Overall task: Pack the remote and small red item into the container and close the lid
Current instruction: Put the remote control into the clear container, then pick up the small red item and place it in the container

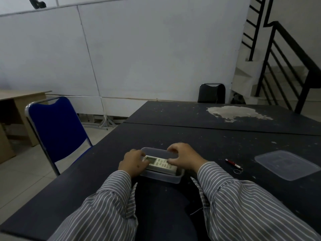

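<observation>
A white remote [160,163] with a small screen lies slanted across the clear plastic container [166,178] in front of me on the dark table. My left hand [133,164] grips the remote's screen end at the container's left side. My right hand [184,158] has its thumb and fingers on the remote's right end, over the container's far rim. The small red item [232,164], a pen-shaped thing with a key ring, lies on the table to the right. Further right lies the clear lid [287,165], flat and apart from the container.
The black table [208,140] is speckled, with a worn pale patch [234,112] at the far side. A blue chair [57,131] stands at the table's left edge, a black chair [212,93] at the far end. A stair railing rises at the right.
</observation>
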